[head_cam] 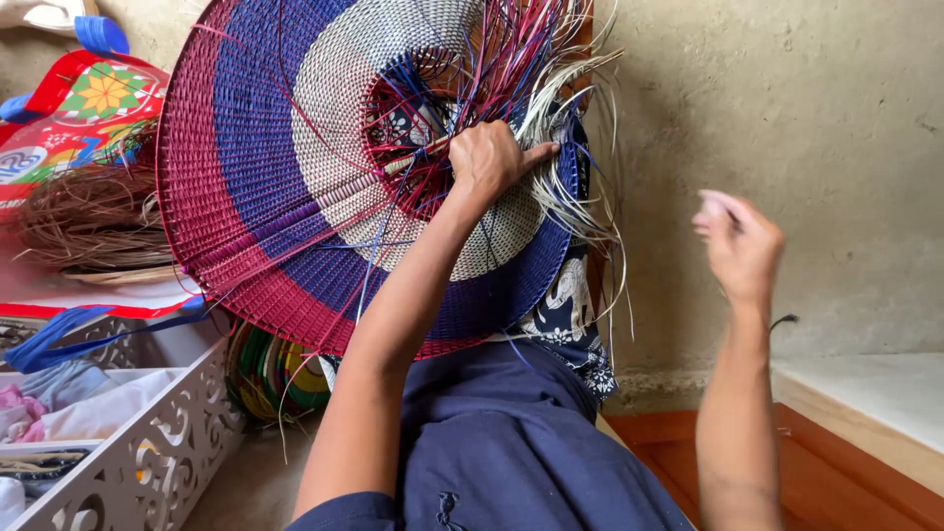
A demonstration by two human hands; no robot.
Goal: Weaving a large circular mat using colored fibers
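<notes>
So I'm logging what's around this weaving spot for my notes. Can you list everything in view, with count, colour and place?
woven disc: one, in maroon, blue and cream rings, propped upright at centre, with loose strands fanning from its middle
bundle of brown fibres: one, brown, left of the disc
printed bag: one, red with a flower pattern and blue handles, upper left
white cut-out crate: one, white, lower left, holding folded cloth
coloured rings: a stack, green and yellow, under the disc
wall: grey-beige, behind
wooden ledge: reddish-brown, lower right
left hand: pressed on the strands at the disc's centre
right hand: raised at the right, blurred, fingers pinched
</notes>
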